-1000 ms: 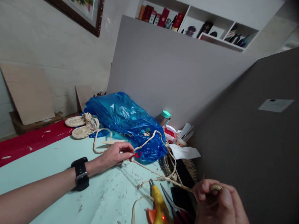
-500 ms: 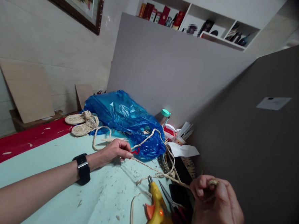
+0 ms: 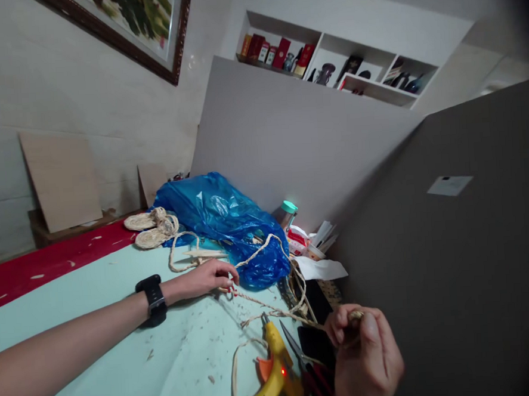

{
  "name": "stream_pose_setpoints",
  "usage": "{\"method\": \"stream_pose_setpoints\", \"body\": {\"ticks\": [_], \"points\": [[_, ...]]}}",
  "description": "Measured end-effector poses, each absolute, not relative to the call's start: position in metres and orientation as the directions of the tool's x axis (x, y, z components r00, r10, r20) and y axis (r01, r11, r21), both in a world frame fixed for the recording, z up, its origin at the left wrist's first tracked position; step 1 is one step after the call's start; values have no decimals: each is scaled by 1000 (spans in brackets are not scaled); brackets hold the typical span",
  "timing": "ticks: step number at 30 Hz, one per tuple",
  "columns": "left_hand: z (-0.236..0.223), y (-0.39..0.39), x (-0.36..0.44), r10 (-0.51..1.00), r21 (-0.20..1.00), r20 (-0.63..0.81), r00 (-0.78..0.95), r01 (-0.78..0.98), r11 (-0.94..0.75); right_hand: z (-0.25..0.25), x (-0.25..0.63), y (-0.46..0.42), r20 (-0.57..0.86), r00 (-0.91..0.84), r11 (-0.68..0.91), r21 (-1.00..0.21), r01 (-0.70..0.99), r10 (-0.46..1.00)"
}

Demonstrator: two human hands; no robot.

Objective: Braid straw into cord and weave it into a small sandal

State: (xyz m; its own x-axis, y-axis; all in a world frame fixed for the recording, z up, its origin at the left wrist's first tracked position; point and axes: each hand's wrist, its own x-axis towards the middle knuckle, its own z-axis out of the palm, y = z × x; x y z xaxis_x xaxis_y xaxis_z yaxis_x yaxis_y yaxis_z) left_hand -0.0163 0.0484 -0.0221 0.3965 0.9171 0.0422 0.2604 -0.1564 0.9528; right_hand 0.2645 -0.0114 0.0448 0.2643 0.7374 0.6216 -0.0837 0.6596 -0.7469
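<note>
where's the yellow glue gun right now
In the head view, the yellow glue gun lies at bottom centre, just left of the scissors, with the right hand farther right.

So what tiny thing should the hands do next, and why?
Maybe the right hand could lift the braided rope slightly, because the rope it holds seems to pass near the tip of the yellow glue gun, whose red light glows.

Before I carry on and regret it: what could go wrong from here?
The glue gun shows a lit red light, so its nozzle may be hot and could scorch the cord beside it. The right hand might brush the nearby scissors. The cord's loop over the bag could snag if pulled.
</note>
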Motion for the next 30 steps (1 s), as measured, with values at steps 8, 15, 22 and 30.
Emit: {"method": "stream_pose_setpoints", "body": {"ticks": [8, 15, 22, 30], "points": [[-26, 48, -9, 877, 965, -74, 474, 254, -56, 49, 273, -12, 584, 319, 633, -771, -71, 746], [-22, 46, 5, 974, 988, 56, 220, 131, -87, 54, 277, -13, 588, 367, 653, -754, -74, 720], [-32, 32, 9, 997, 999, -50, 54, 0, 50, 49, 268, -16, 592, 316, 641, -765, -72, 742], [-33, 14, 16, 947, 936, -271, 175, -182, 301, 48, 273, -12, 574, 361, 630, -775, -51, 735]]}}
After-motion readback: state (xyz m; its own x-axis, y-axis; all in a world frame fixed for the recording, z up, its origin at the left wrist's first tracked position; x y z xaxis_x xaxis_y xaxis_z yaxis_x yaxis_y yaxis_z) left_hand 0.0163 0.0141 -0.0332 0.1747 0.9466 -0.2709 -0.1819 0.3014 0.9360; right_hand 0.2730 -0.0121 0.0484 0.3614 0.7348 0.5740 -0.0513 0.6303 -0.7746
